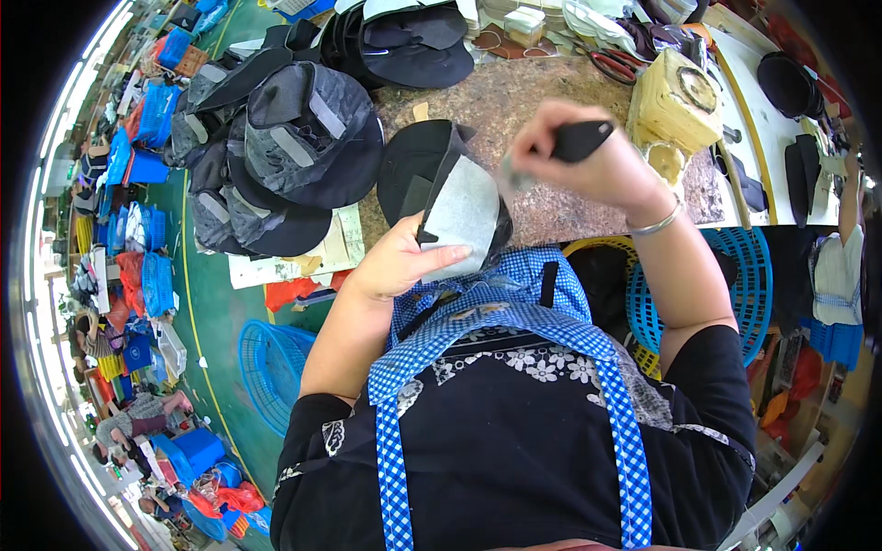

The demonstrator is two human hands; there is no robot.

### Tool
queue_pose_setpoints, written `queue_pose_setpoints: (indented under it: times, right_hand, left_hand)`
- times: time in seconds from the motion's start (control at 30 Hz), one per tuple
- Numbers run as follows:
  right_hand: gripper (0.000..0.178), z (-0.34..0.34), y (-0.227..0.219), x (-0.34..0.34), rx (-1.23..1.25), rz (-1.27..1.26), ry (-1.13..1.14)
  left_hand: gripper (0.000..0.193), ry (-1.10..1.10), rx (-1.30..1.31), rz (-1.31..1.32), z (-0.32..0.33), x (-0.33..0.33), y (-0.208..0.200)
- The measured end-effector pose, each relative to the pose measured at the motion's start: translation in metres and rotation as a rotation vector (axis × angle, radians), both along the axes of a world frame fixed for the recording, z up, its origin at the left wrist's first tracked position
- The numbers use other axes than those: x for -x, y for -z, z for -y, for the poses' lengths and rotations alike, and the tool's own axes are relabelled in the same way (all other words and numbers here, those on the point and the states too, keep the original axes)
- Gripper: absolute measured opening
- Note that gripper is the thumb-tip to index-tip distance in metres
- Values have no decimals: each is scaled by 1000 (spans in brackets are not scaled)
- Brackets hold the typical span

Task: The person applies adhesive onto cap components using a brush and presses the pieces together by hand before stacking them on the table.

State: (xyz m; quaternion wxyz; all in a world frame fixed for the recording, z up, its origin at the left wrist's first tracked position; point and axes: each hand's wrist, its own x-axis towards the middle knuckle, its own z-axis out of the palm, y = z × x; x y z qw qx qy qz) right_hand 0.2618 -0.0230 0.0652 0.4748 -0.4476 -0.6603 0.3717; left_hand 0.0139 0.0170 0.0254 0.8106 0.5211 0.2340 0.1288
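My left hand (400, 264) grips a black cap-like piece (461, 213) by its near edge, thumb on the pale grey panel. The dark rounded part of the piece rests over the worktable's front edge. Above and right of it, my right hand (602, 174) is closed round a tool with a flat black handle (582, 140). Motion blurs the tool's working end, so its kind cannot be told. That end is close to the piece's right side; whether it touches is unclear.
Black and grey cap-like pieces (308, 133) are heaped at the left, more (413, 46) behind. Red-handled scissors (614, 66) and a yellowish block (675, 101) occupy the far right of the speckled worktable (514, 96). Blue baskets (276, 367) flank me below.
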Motion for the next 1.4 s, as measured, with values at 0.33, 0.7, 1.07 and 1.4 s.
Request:
queue_pose_setpoints:
  times: [0.33, 0.7, 1.07, 1.4]
  right_hand:
    - [27, 15, 7, 9, 36, -251, 498]
    - [16, 59, 20, 40, 5, -656, 252]
    - [19, 91, 22, -71, 82, 29, 1103]
    - [20, 92, 27, -141, 179, -29, 1221]
  left_hand:
    - [31, -255, 181, 146, 8, -12, -21]
    - [30, -479, 195, 213, 5, -31, -25]
    - [58, 99, -1603, -651, 12, -26, 27]
    - [33, -248, -625, -32, 4, -8, -6]
